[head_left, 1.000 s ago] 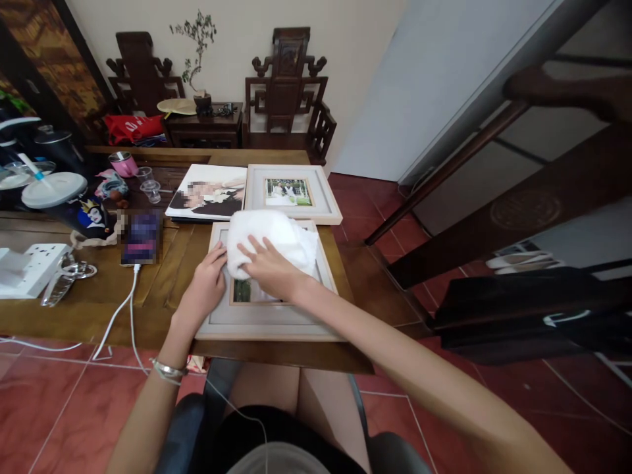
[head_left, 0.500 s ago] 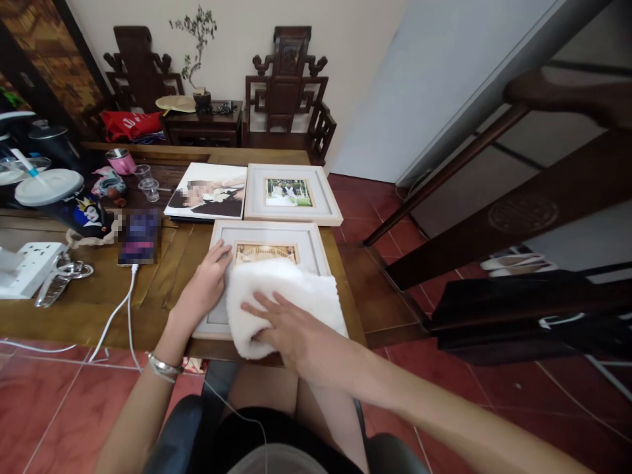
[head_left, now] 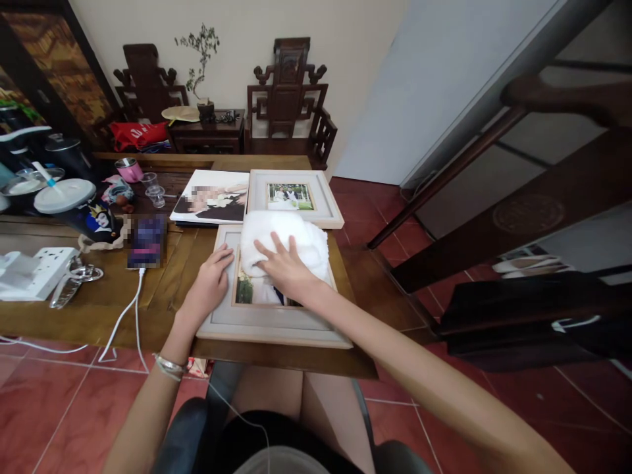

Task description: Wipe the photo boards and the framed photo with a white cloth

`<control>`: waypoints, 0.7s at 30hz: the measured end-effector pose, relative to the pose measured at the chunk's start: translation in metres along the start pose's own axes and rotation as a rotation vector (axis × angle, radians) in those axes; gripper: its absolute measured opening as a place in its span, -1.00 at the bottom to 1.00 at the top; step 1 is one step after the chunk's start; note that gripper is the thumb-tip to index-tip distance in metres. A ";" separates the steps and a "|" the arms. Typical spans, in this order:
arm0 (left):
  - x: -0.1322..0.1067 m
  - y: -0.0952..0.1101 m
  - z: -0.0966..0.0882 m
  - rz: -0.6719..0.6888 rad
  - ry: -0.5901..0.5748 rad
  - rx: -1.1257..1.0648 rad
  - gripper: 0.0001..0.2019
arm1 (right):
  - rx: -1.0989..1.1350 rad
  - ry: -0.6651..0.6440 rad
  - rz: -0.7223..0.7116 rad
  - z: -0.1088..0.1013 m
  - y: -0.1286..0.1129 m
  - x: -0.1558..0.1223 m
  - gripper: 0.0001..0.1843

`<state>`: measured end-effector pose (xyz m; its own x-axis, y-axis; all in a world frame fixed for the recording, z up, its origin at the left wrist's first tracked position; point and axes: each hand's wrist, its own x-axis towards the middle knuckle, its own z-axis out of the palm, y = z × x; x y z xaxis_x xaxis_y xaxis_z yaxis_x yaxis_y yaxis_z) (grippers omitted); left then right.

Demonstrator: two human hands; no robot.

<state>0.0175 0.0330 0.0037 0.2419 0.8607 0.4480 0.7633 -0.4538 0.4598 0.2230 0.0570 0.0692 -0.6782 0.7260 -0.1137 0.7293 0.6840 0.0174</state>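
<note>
A light wooden picture frame (head_left: 276, 334) lies flat near the table's front edge, its photo partly covered. Over its far part is a folded, fluffy white cloth (head_left: 311, 247). My right hand (head_left: 286, 260) holds this cloth against the frame from above, fingers spread over it. On the frame's left side rests my left hand (head_left: 212, 280), open, with its fingers stretched along the border. Just beyond are a second framed photo (head_left: 291, 196) and, to its left, a photo panel (head_left: 212, 196) showing a dark suit and white flowers.
Left on the wooden table (head_left: 168, 316) are a phone (head_left: 147, 240) on a white cable, a power strip (head_left: 44, 273), a clear hair clip (head_left: 74, 280), a lidded cup (head_left: 74, 204) with a straw and a pink mug (head_left: 129, 170). A dark wooden chair (head_left: 464, 217) stands right.
My right hand has pushed the white cloth away from me, from the frame's near part to its far part, uncovering the lower photo. My left hand stays on the frame's left side.
</note>
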 end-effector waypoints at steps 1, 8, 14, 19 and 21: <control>0.000 0.001 0.000 -0.007 -0.001 -0.001 -0.53 | 0.030 -0.026 -0.025 -0.001 -0.003 -0.008 -0.43; 0.000 0.006 -0.002 -0.049 0.001 -0.034 -0.59 | 0.290 -0.285 -0.222 -0.036 -0.026 -0.085 -0.38; -0.004 0.001 -0.002 -0.009 -0.019 -0.041 -0.54 | 0.379 -0.242 -0.254 -0.030 -0.032 -0.104 -0.36; -0.005 -0.005 0.000 0.024 -0.021 -0.052 -0.51 | 0.208 -0.051 -0.213 0.005 -0.016 -0.076 -0.34; -0.005 -0.006 0.000 0.032 -0.017 -0.053 -0.51 | 0.112 0.024 -0.176 0.013 -0.002 -0.061 -0.33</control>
<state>0.0116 0.0315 -0.0016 0.2760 0.8494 0.4498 0.7226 -0.4919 0.4856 0.2641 0.0101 0.0636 -0.7972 0.5981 -0.0817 0.6037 0.7893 -0.1117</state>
